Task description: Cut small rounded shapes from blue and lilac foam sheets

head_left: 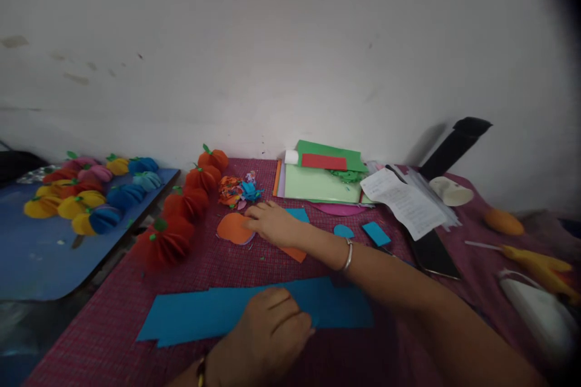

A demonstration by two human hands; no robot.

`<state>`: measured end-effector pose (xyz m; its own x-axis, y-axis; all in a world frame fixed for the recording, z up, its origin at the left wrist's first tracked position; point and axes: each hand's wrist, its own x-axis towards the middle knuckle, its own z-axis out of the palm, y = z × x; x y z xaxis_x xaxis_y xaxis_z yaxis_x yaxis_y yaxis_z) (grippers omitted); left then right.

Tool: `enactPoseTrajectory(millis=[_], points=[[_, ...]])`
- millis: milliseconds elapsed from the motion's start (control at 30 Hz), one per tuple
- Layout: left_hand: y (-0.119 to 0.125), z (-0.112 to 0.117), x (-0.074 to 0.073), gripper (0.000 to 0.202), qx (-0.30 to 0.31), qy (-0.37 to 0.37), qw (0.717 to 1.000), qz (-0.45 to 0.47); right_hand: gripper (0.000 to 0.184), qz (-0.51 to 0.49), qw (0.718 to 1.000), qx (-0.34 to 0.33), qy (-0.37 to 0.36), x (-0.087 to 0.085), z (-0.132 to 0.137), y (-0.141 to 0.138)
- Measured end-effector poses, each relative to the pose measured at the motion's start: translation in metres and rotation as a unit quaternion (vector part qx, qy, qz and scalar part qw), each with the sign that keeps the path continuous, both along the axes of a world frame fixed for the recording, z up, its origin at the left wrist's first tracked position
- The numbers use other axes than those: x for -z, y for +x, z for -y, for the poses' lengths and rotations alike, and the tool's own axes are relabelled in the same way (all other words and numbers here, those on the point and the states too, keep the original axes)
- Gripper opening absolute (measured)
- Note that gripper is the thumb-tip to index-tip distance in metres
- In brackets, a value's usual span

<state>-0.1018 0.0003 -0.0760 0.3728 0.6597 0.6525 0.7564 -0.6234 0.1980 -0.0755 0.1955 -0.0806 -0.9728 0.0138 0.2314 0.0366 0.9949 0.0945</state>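
Wide overlapping strips of blue paper (195, 314) lie across the front of the table. Over them is my left hand (270, 332), its fingers curled in; whatever is under the fingers is hidden. My right hand (272, 224) reaches across to a stack of rounded orange paper cutouts (233, 228), with a purple edge showing beneath. Its fingers are stretched out and touch the right side of that stack. Under and beside the right hand lie an orange paper piece (295, 253) and a blue paper piece (299, 215), both partly covered.
Red-orange paper pumpkins (166, 242) line the table's left side; colourful ones (124, 196) sit on a blue table (27, 266). Paper scraps (238, 190) are heaped behind the cutouts. Coloured sheets (318, 184), a written page (403, 202) and a yellow-handled tool (535, 260) lie farther right.
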Motion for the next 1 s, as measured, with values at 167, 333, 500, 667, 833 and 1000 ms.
enactPoseTrajectory(millis=[167, 333, 500, 667, 833, 1000], points=[[0.006, -0.001, 0.004, 0.026, 0.034, 0.003, 0.999, 0.005, 0.015, -0.071, 0.977, 0.019, -0.200, -0.002, -0.006, -0.023], [0.006, -0.001, 0.002, 0.029, 0.038, -0.005, 0.999, 0.016, 0.012, -0.171, 0.818, 0.175, -0.521, -0.002, -0.012, -0.046], [0.005, -0.001, 0.001, 0.034, 0.028, -0.022, 0.999, 0.001, 0.014, -0.151, 0.783, 0.244, -0.552, 0.013, -0.026, -0.053], [0.005, -0.001, 0.004, 0.033, 0.016, -0.030, 0.999, 0.000, 0.019, -0.159, 0.817, 0.269, -0.484, 0.015, -0.036, -0.036], [0.004, -0.002, 0.008, 0.030, 0.024, -0.051, 0.998, -0.009, 0.045, -0.119, 0.935, 0.135, -0.305, 0.004, -0.027, -0.018], [0.004, -0.005, 0.018, 0.026, 0.033, -0.039, 0.999, -0.008, 0.049, -0.027, 0.998, 0.017, -0.060, 0.006, -0.019, -0.023]])
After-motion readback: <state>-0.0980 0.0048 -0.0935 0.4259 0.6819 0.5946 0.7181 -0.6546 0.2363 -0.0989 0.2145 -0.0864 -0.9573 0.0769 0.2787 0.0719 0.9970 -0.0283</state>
